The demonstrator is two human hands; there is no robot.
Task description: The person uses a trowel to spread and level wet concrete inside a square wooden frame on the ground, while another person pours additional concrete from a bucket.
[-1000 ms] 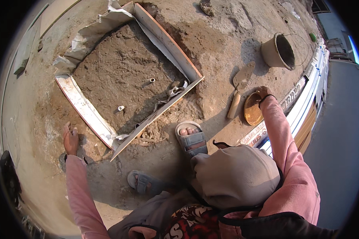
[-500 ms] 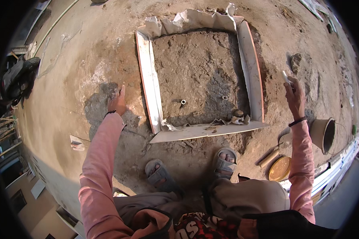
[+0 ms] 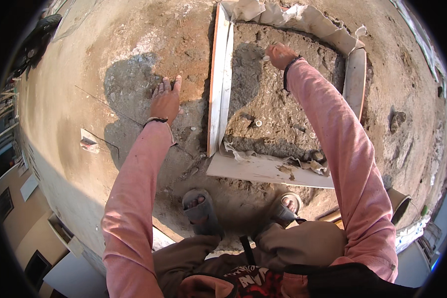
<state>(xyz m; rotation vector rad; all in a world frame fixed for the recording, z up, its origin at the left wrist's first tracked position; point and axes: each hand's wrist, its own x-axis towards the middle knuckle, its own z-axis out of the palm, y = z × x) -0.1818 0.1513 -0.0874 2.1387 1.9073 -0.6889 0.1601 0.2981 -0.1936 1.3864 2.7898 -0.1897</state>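
My right hand is closed round a short white pipe over the far left part of the wet grey concrete; whether the pipe's end touches it I cannot tell. Two more short pipes stand in the concrete nearer me, one white pipe in the open and another pipe beside my right sleeve. Boards lined with pale sheeting surround the concrete, among them the left board and the near board. My left hand is empty, its fingers stretched out over the dirt left of the frame.
A trowel lies far left, with a thin bent rod between it and the frame. A bucket lies on its side at right, partly behind my arm. A stone sits right of the frame. Upper left stands a motorcycle.
My right hand has moved left from outside the frame to above the concrete, carrying the white pipe. The left hand stays over the dirt. The whole view has shifted.
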